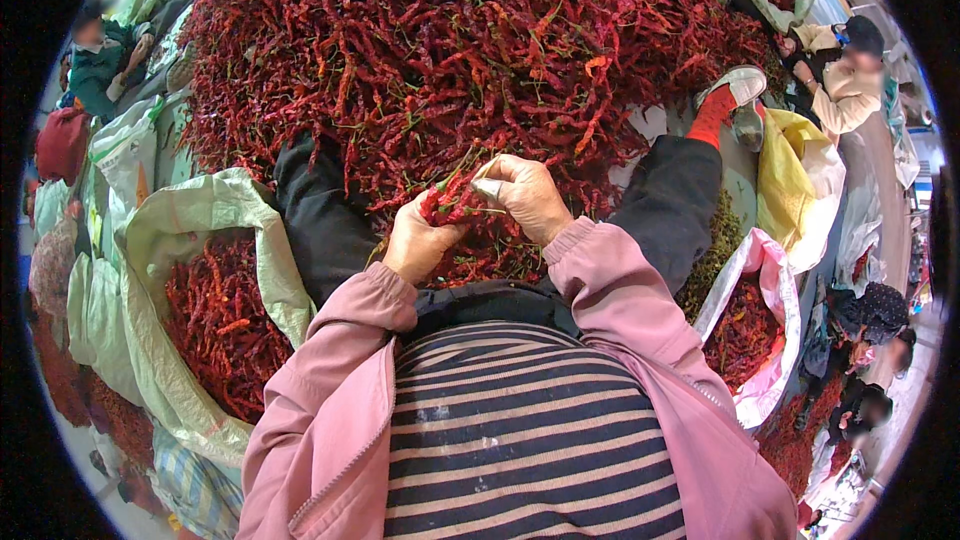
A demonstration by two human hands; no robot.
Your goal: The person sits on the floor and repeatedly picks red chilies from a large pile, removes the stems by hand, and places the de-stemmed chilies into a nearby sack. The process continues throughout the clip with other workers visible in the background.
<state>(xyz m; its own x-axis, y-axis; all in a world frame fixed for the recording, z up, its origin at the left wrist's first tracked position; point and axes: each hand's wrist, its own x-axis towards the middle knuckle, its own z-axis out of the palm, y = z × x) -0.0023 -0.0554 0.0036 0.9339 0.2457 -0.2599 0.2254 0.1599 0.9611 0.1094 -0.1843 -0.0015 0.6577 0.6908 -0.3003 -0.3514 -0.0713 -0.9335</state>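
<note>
My left hand (424, 240) is closed around a small bunch of dried red chilli peppers (450, 199), their green stems pointing up and to the right. At those stems, my right hand (525, 195) has its thumb and fingertips pinched together. A greyish cover (489, 187) sits on the right thumb. Whether a stem lies between the right fingertips is too small to tell. Both hands are above my lap, where more red chillies (487, 259) lie between my legs. Beyond them spreads a large heap of red chillies (450, 52) with scattered green stems.
On the left stands an open pale-green woven sack (202, 199) holding chillies. A white-and-pink sack (787, 315) with chillies is at right, beside a pile of greenish stems (712, 255) and a yellow sack (787, 172). Other people sit at the left (105, 67) and right (847, 82).
</note>
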